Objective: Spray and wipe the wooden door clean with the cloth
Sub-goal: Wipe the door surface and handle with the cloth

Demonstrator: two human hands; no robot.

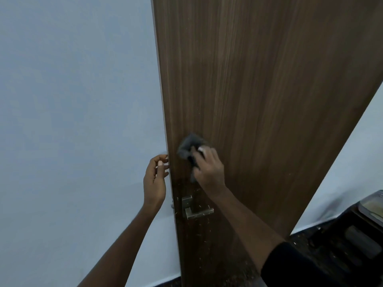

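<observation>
The wooden door (pixel 259 79) is dark brown with vertical grain and stands open, filling the middle and right of the view. My right hand (pixel 209 168) presses a crumpled grey cloth (pixel 189 149) flat against the door face, just above the metal lever handle (pixel 195 208). My left hand (pixel 156 179) grips the door's left edge at about the same height, fingers curled round it. Pale specks dot the door around and below the handle. No spray bottle is in view.
A pale blue-grey wall (pixel 72 121) lies to the left of the door and shows again at the right. A dark speckled floor (pixel 306 239) and a dark piece of furniture with a tray-like object (pixel 371 206) sit at the lower right.
</observation>
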